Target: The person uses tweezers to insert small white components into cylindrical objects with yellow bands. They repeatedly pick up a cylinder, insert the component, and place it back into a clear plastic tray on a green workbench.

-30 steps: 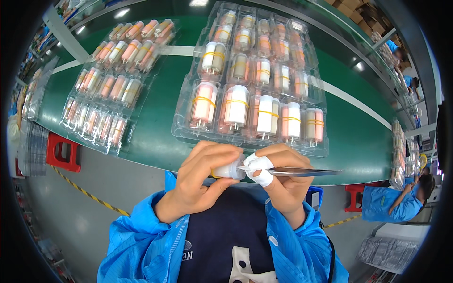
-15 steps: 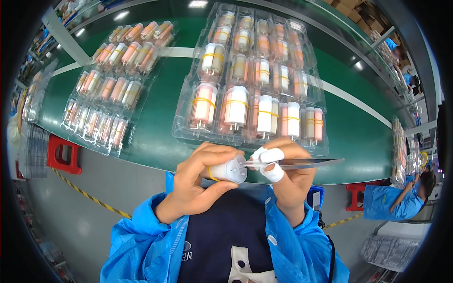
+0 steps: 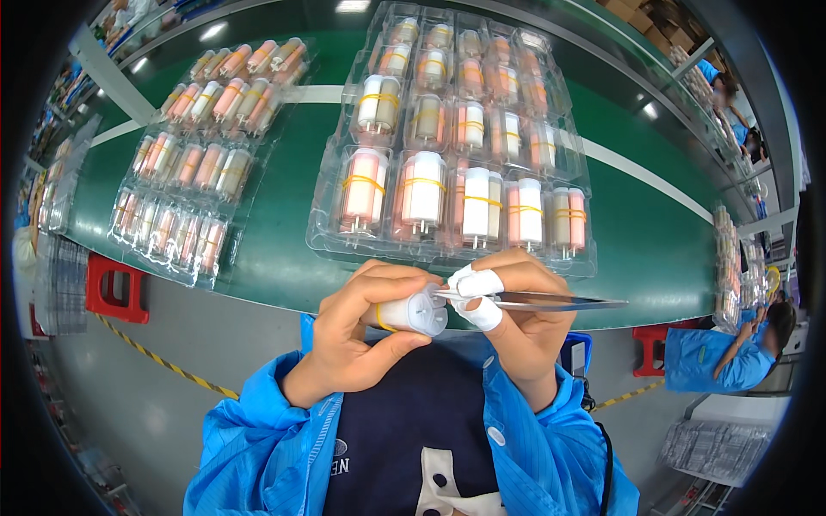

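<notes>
My left hand (image 3: 351,331) wraps around a white cylindrical bundle (image 3: 391,315) with a yellow rubber band, its translucent end with small pins facing right. In my right hand (image 3: 533,331) is a pair of metal tweezers (image 3: 559,302), pinched between thumb and fingers that wear white finger covers (image 3: 480,283). The tweezer tips meet the upper part of the bundle's pinned end; whether they grip a pin is too small to tell. Beyond my hands, a clear plastic tray (image 3: 323,241) holds several rubber-banded bundles of white, pink and grey tubes.
More clear trays (image 3: 176,273) of similar tubes lie at the left of the green table (image 3: 275,249). Red stools (image 3: 118,288) stand by the table's near side. At the far right a person in a blue sleeve (image 3: 705,359) sits near other trays.
The tweezers have turned slightly, so both arms now show apart, and their tips sit a little farther left on the bundle's end. My left hand keeps its hold.
</notes>
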Demonstrator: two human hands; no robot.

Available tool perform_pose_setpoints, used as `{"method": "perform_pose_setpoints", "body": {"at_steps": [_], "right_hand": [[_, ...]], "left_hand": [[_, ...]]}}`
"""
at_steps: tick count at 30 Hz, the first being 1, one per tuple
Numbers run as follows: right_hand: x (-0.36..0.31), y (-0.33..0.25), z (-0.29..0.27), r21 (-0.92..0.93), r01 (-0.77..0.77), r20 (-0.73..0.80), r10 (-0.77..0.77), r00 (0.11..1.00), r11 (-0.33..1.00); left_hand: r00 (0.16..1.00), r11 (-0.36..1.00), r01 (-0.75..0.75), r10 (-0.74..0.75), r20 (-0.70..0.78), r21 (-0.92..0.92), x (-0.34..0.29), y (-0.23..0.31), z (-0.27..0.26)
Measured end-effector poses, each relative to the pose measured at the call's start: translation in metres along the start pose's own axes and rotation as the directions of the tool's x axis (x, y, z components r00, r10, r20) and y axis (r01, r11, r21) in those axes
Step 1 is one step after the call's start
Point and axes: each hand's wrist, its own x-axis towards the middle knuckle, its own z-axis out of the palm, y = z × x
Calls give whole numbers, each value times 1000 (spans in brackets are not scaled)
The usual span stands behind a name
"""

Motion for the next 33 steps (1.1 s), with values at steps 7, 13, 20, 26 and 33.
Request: {"method": "perform_pose_setpoints", "body": {"at_steps": [7,13,20,26,33], "right_hand": [[0,-2,1,-2,-41,-3,41,999,999],[-3,1,3,53,-62,-40,64,997,997],[-1,2,5,54,-58,-33,60,998,997],[1,0,2,40,-17,16,17,1000,999],[6,-2,-1,-32,11,86,-8,996,999]], "left_hand": [[1000,1000,0,0,0,7,0,0,1],[1000,1000,9,-9,5,-9,1,0,0],[1000,1000,-1,1,4,4,0,-2,-1],[999,999,-42,42,3,7,-1,-4,-1],[998,997,-57,58,-12,49,-1,-4,0]]}}
